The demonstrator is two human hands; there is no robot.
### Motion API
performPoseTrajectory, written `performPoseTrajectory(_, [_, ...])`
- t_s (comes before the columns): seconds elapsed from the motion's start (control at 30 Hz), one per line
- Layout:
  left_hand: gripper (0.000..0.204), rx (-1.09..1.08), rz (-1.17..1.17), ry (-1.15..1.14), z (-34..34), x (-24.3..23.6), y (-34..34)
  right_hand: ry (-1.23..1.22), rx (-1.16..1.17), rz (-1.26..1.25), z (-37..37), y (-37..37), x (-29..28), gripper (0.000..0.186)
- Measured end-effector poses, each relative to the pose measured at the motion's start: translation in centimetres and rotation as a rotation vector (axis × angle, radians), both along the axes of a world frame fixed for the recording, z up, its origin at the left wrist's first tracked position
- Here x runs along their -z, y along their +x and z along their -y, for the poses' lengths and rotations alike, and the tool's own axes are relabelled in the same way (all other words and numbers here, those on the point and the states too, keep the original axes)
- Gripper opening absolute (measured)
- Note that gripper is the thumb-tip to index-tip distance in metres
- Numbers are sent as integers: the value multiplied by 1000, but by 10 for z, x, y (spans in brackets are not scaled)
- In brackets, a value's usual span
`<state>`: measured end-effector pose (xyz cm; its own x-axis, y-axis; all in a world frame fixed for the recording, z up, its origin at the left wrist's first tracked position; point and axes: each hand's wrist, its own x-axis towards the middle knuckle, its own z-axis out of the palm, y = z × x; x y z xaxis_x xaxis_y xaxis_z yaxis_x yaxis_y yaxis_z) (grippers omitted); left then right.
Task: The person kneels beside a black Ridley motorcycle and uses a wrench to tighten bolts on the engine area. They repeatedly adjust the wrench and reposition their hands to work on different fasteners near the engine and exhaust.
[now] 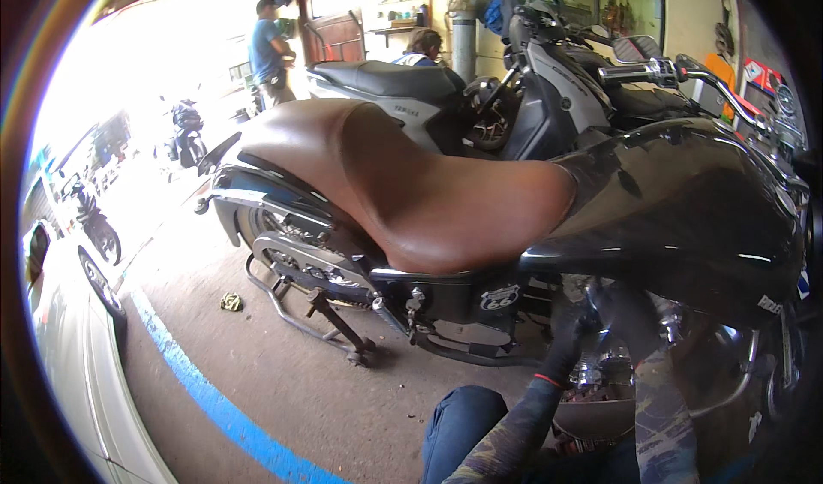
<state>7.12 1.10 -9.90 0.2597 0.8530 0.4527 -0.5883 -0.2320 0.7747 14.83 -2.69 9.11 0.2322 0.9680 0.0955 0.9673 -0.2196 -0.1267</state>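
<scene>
A black motorcycle with a brown seat (471, 205) and a glossy dark fuel tank (669, 197) stands close in front of me. Both my hands, in dark gloves, reach in beneath the tank, just above the chromed engine (613, 364). My left hand (567, 330) has a red-edged cuff and is close beside my right hand (624, 312). The fingers of both are dark, blurred and partly hidden against the engine parts, so what they touch or hold does not show. Patterned sleeves cover my forearms.
A metal paddock stand (334, 325) props the rear wheel. Behind is a grey scooter (407, 107). A crumpled cloth (231, 301) lies on the floor near a blue painted line (197, 390). At left is a pale car (86, 372). Two people are at the back, one standing (267, 51).
</scene>
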Motion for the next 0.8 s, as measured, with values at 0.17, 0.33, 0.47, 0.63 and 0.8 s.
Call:
performPoseTrajectory(0.17, [35, -155, -40, 129, -4, -14, -1, 71, -162, 42, 2, -5, -1, 60])
performPoseTrajectory(0.33, [40, 156, 223, -296, 2, -30, 12, 189, -38, 78, 5, -3, 5, 62])
performPoseTrajectory(0.47, [41, -144, -5, -38, 11, -38, -2, 171, -82, 91, -4, 7, 17, 64])
performPoseTrajectory(0.63, [42, 2, -120, -10, 12, -48, -22, 318, -171, 84, -8, 16, 24, 65])
performPoseTrajectory(0.8, [43, -114, -237, 60, 16, -47, -23, 154, -47, -15, -4, 8, 16, 62])
